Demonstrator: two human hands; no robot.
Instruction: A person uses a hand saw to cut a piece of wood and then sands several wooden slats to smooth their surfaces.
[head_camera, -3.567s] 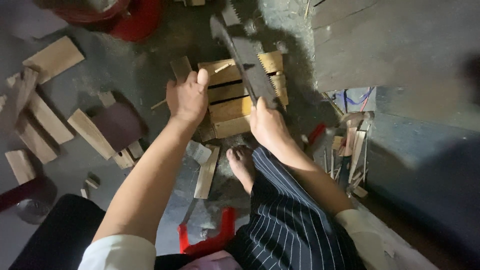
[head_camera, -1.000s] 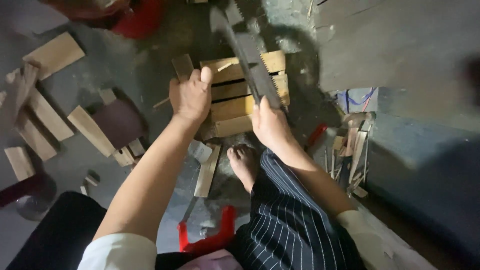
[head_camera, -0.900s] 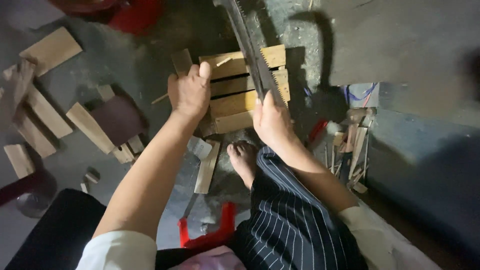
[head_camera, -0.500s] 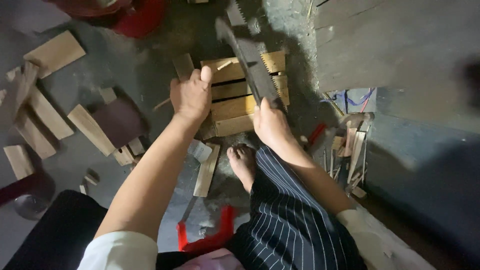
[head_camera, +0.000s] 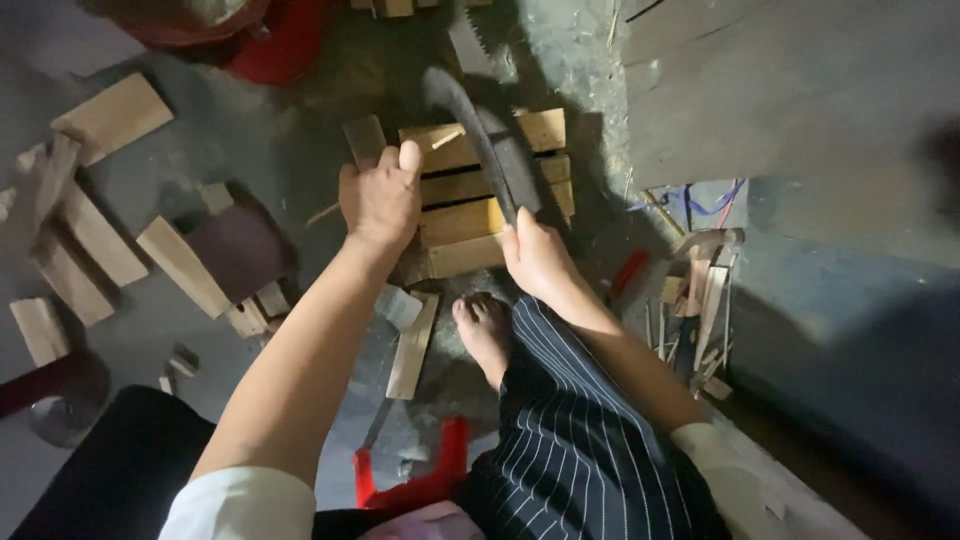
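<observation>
Left hand (head_camera: 380, 200) clamped over the left end of a small slatted wooden crate (head_camera: 485, 195), thumb up along the top slat, fingers curled round a short upright piece of wood (head_camera: 364, 140) at the crate's corner. Right hand (head_camera: 537, 258) clenched round the handle of a long dark curved blade (head_camera: 490, 145), laid diagonally across the slats and pointing toward the far edge of the floor (head_camera: 300, 130). Crate flat on the grey floor, roughly in the middle, directly ahead of a bare foot (head_camera: 485, 330) planted just beside its near edge. Striped dark trouser leg (head_camera: 580, 440) rising from that foot toward the near edge.

Loose wood offcuts (head_camera: 90, 230) scattered toward the left edge of the floor, one narrow strip (head_camera: 413, 345) lying between the foot and the left forearm. Red-handled saw (head_camera: 410, 470) on the floor near the near edge, blade partly hidden under the arm. Red round container (head_camera: 270, 40) at the far left corner. Bundle of thin sticks (head_camera: 700, 300) to the right of the crate, beside a raised concrete slab (head_camera: 800, 110).
</observation>
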